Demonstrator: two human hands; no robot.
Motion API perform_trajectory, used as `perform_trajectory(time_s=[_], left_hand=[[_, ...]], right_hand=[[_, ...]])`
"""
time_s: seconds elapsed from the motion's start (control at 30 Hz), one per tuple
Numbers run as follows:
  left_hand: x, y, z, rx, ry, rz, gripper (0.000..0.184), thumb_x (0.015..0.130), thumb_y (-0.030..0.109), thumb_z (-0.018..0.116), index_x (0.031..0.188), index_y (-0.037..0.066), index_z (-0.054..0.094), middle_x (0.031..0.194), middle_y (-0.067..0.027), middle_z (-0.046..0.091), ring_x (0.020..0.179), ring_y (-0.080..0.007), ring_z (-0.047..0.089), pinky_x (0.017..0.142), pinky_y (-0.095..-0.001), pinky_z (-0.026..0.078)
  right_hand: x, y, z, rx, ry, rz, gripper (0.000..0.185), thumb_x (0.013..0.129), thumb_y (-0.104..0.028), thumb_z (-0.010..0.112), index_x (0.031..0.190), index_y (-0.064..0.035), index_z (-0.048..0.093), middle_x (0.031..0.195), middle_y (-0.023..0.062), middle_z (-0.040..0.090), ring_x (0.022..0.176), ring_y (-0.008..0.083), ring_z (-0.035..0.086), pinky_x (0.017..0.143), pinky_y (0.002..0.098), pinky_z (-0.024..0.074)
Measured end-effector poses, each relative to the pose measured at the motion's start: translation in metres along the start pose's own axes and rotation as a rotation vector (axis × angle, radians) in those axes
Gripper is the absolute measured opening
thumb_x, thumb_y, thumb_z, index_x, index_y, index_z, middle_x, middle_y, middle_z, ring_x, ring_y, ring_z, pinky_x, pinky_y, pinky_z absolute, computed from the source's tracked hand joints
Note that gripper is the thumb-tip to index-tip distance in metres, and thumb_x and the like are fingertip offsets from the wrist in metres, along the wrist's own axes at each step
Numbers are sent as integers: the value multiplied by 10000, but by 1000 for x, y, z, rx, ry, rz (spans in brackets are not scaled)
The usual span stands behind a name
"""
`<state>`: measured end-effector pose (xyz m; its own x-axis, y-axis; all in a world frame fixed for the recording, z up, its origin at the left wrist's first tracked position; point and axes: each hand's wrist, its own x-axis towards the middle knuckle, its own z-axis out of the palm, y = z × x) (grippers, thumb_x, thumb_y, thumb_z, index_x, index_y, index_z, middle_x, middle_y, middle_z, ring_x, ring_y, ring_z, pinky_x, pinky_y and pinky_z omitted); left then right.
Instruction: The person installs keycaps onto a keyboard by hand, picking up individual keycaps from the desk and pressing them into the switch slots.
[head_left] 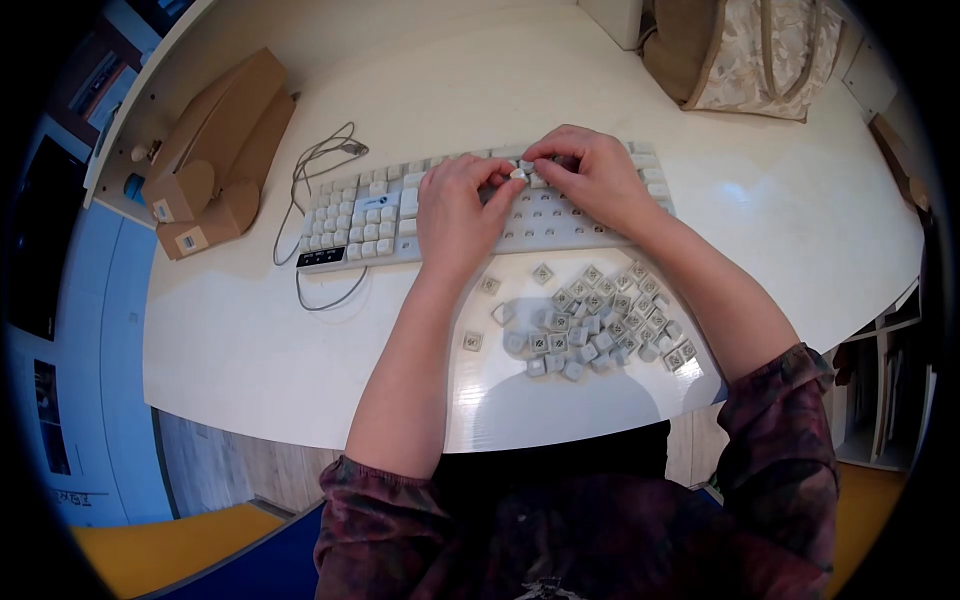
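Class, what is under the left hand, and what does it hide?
The left hand is over the keyboard. Keycaps show on its outer side, capless rows on its thumb side. Whether the spots directly beneath have caps cannot be seen.

no readable text, markings on keyboard [545, 238] and box stickers [191, 240] too small

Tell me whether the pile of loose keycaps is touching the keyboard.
Apart. The head view shows a strip of white surface between the pile and the near edge of the keyboard.
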<state>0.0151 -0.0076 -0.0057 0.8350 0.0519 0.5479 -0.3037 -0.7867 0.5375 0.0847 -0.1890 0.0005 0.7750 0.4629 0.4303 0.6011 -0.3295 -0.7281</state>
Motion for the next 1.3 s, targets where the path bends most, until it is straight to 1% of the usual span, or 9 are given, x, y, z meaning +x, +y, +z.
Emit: perform_trajectory(time_s=[0.07,0.17,0.37,0.47,0.57,0.67,1.17,1.27,1.3], left_hand=[[0,1,-1,-5,-3,12,202,813,157,792,959,25,749,794,-84,667,761,-220,622,708,-341,489],[-1,-1,-1,-16,-18,0,186,827,159,780,968,39,756,798,-79,668,765,-219,619,705,-342,485],[-1,-3,2,34,21,51,176,833,168,777,972,60,764,778,-81,651,765,-234,608,698,-358,472],[-1,-1,1,46,33,83,174,834,169,775,963,54,757,774,-85,642,762,-247,603,698,-368,472],[-2,1,1,63,55,111,164,833,159,772,950,47,746,782,-86,642,758,-253,602,700,-378,474],[-3,1,1,32,-15,-4,147,863,201,732,971,102,737,863,-23,647,912,-240,606,907,-392,426],[-3,2,0,32,-28,-9,143,842,180,737,964,104,742,852,-18,650,915,-242,604,906,-393,433],[-2,-1,1,40,30,87,152,821,122,755,955,53,743,796,-71,652,792,-246,603,735,-370,481],[-2,-1,1,46,10,62,147,827,143,749,956,71,743,813,-51,650,829,-245,601,795,-377,464]], right_hand=[[0,2,1,10,11,-14,167,866,-162,673,976,-86,774,969,82,717,775,236,679,716,335,536],[-1,3,1,-6,4,-55,153,893,-99,691,1016,-33,754,912,44,687,666,113,554,630,260,466],[-2,-1,2,-19,11,-70,148,887,-131,707,987,-31,747,912,47,678,637,127,544,615,266,461],[-1,-8,1,-172,30,-74,164,883,-190,726,949,-42,751,950,54,681,737,179,590,666,307,486],[2,0,3,-418,138,-175,215,879,-308,696,958,-122,772,1102,49,696,1092,246,609,914,400,465],[5,9,9,-370,96,-99,319,903,-399,663,1038,-126,757,1153,42,689,1182,253,564,981,430,422],[9,1,6,-502,-93,23,502,902,-515,611,1221,-136,694,1250,54,670,1213,249,568,1049,422,384],[9,3,6,-498,-103,12,520,900,-530,606,1240,-144,684,1268,64,663,1224,251,565,1052,431,383],[11,4,6,-487,-123,23,521,899,-532,607,1245,-149,681,1270,68,661,1226,253,564,1053,434,384]])
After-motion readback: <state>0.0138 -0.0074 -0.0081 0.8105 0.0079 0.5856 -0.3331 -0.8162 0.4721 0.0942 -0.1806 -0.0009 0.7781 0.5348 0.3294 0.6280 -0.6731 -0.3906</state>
